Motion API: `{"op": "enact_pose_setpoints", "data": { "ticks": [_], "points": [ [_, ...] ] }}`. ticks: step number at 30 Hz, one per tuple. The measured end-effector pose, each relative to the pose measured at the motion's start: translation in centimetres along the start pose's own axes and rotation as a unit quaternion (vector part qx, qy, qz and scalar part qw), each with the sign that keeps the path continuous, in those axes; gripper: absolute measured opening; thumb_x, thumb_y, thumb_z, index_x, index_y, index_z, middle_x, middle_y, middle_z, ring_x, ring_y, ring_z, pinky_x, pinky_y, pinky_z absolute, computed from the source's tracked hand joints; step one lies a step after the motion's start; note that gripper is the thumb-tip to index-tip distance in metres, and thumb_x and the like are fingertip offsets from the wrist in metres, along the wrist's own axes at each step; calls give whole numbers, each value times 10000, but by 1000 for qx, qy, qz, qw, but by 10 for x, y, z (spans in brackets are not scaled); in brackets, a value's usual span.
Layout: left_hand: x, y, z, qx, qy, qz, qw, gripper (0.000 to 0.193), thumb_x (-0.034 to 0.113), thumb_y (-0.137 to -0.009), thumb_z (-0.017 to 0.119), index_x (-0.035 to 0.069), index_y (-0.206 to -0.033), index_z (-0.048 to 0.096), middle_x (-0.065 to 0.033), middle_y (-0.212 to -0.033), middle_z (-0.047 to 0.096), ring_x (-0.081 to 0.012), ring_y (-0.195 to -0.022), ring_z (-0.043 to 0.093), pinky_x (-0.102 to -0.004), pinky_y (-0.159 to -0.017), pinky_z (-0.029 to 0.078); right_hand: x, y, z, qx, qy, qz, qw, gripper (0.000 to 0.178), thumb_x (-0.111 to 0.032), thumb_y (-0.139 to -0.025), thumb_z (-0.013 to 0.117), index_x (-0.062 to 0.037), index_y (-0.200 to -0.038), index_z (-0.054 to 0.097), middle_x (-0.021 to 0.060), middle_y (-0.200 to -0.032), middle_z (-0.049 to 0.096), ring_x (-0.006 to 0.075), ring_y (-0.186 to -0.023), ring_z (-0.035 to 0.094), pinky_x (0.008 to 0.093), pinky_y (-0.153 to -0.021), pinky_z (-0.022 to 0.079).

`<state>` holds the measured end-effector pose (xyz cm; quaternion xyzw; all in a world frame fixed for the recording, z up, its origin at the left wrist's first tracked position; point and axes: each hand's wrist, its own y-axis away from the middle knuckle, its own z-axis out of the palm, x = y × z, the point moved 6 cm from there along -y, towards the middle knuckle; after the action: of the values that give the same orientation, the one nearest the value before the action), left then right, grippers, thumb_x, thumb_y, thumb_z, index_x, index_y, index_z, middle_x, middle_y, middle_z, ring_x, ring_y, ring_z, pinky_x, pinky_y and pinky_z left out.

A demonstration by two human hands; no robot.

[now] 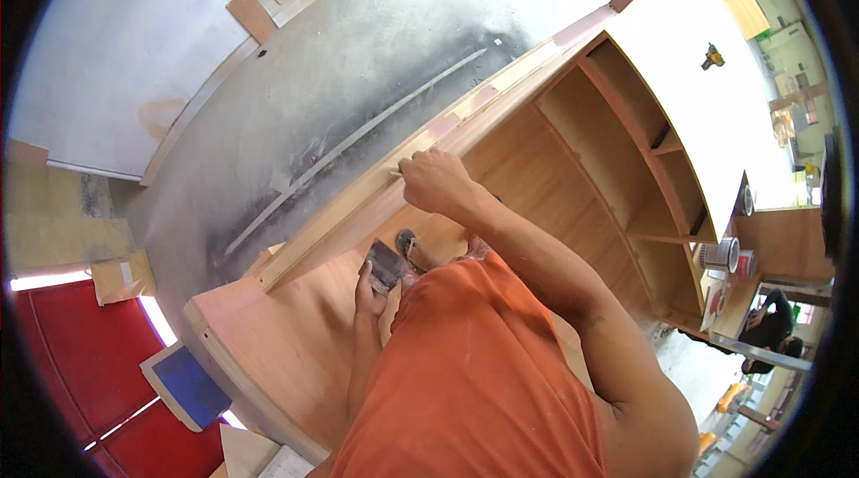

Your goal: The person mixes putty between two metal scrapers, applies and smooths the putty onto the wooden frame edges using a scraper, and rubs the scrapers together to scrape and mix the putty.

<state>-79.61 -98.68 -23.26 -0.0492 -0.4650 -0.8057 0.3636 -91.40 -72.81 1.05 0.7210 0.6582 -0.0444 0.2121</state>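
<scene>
My right hand [433, 179] is closed at the long wooden top edge [358, 200] of a cabinet-like frame. A small pale tip pokes out beside its fingers; what it belongs to is hidden. Lower and to the left, my left hand [368, 297] grips a dark grey rectangular plate [385, 265] by its side, with a worn, smeared surface. That plate is inside the frame, above the curved wooden panel [304, 326] and apart from the top edge. Patches of lighter and pinkish wood run along this edge.
A curved cabinet with open compartments [617, 138] stands to the right, its white top [707, 129] carrying a yellow-black power tool [711, 58]. Cans [721, 254] sit farther down. A grey strip [358, 151] lies on the dusty floor. Another person [771, 330] is at far right.
</scene>
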Motion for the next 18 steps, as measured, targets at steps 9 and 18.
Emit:
{"op": "enact_pose_setpoints", "data": {
  "ticks": [9,18],
  "points": [
    [42,70,245,-346,176,-77,918,428,327,-999,483,61,-1335,488,-77,-1194,614,-217,-1068,594,-402,-944,482,-11,134,-66,172,-354,-322,861,549,-37,-784,604,-139,-1321,546,168,-1297,502,374,-1182,499,457,-958,425],
    [49,59,298,-162,51,-17,985,363,218,-965,529,39,-1281,514,-129,-1117,633,-228,-1012,625,-395,-885,517,10,174,-108,292,-218,-320,875,516,-129,-816,609,-228,-1321,570,120,-1331,469,325,-1182,468,441,-972,395]
  ]
}}
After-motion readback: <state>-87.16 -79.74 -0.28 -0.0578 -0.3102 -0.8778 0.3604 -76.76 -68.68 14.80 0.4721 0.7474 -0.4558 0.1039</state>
